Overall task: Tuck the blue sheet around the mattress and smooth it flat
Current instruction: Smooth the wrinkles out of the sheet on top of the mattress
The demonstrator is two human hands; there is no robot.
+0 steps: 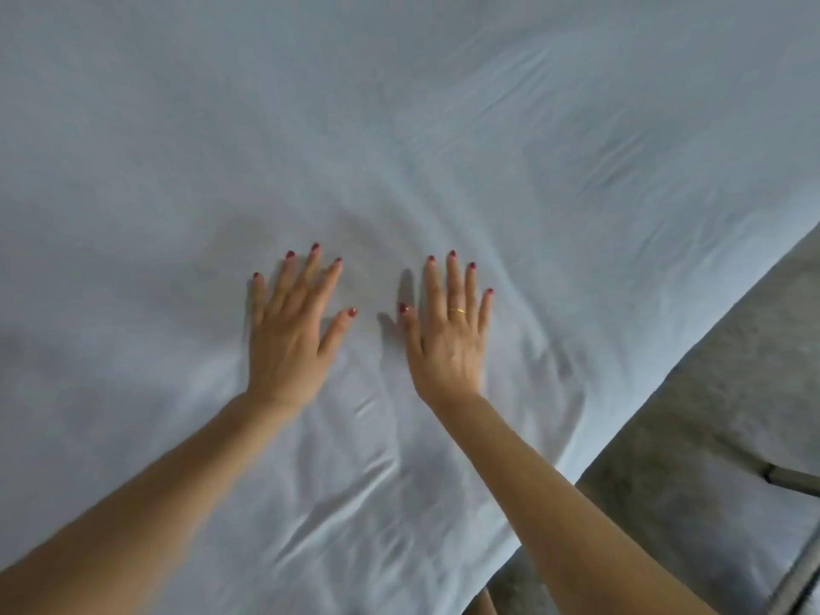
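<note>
The pale blue sheet [443,126] covers the mattress and fills most of the view. Soft wrinkles run through it around and below my hands and off to the upper right. My left hand [293,330] lies palm down on the sheet with its fingers spread, holding nothing. My right hand [448,335], with a gold ring on one finger, lies flat beside it about a hand's width to the right, fingers also apart. The sheet's edge drops over the mattress side at the right [621,419].
A grey floor [710,481] shows at the lower right beyond the mattress edge. A dark thin leg or bar [794,479] crosses it at the right border. A pale strip [798,574] runs along the bottom right corner.
</note>
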